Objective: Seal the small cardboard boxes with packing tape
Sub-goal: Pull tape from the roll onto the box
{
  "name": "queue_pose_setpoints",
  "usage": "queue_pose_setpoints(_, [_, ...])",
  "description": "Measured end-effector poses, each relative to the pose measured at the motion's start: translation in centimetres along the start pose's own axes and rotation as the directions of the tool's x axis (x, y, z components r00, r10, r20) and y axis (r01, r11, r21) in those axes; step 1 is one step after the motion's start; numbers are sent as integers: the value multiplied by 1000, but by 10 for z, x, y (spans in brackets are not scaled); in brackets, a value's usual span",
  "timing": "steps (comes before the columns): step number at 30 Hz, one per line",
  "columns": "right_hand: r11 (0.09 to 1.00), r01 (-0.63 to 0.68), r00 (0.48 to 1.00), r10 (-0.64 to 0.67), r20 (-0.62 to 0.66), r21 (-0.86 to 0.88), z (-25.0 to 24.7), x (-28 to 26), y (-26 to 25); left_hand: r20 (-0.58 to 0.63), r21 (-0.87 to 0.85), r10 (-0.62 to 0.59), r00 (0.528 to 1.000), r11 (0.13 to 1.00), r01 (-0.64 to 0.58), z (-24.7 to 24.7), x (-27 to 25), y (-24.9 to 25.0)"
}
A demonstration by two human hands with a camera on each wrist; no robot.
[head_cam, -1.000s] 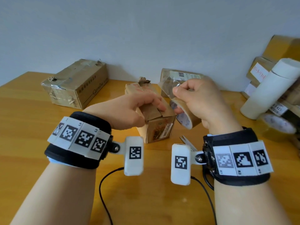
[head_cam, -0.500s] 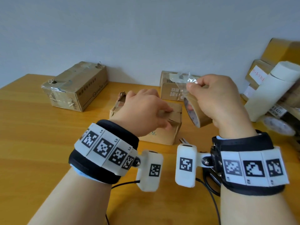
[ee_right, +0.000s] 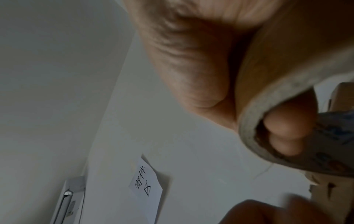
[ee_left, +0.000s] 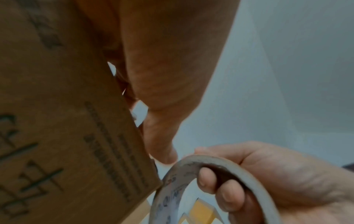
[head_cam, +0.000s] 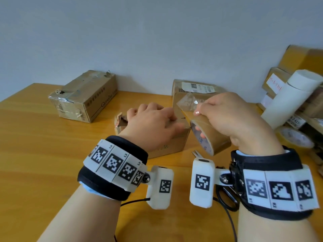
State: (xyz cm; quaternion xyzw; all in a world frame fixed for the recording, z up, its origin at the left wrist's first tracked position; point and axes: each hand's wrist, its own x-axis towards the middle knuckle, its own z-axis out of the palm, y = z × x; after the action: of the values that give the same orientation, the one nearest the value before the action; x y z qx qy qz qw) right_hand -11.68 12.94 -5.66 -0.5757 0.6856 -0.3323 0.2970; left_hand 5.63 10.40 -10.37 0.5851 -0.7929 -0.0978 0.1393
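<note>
Two hands work over a yellow wooden table (head_cam: 43,154). Against the wall at the far left lies a long taped carton (head_cam: 83,96); a labelled carton (head_cam: 192,91) stands behind the hands, and more cartons with a white paper roll (head_cam: 288,100) are stacked at the right edge. Near the middle of the table sits the small cardboard box (head_cam: 173,144), its torn flap showing at the left. Left hand (head_cam: 150,123) lies flat on the box top, fingers straight and pressing the flaps down. Right hand (head_cam: 232,117) grips the brown packing tape roll (head_cam: 211,137) just beside the box, fingers hooked through its core, thumb and forefinger pinching the clear loose tape end (head_cam: 187,102). Scissors (head_cam: 197,154) lie below the roll.
</note>
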Motion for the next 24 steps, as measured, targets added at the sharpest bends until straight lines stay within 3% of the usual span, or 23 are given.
queue_pose_setpoints(9, [1000, 8, 1000, -7, -24, 24, 4, -7, 2, -32, -136, -160, 987, 979, 154, -2, 3, 7])
queue_pose_setpoints(16, [995, -74, 994, 69, 79, 62, -12, -23, -16, -38, -174, -271, 962, 950, 260, -3, -6, 18])
queue_pose_setpoints(24, [990, -140, 982, 134, 136, 32, -8, -41, -23, -192, -183, -199, 961, 969, 164, -3, -31, 33])
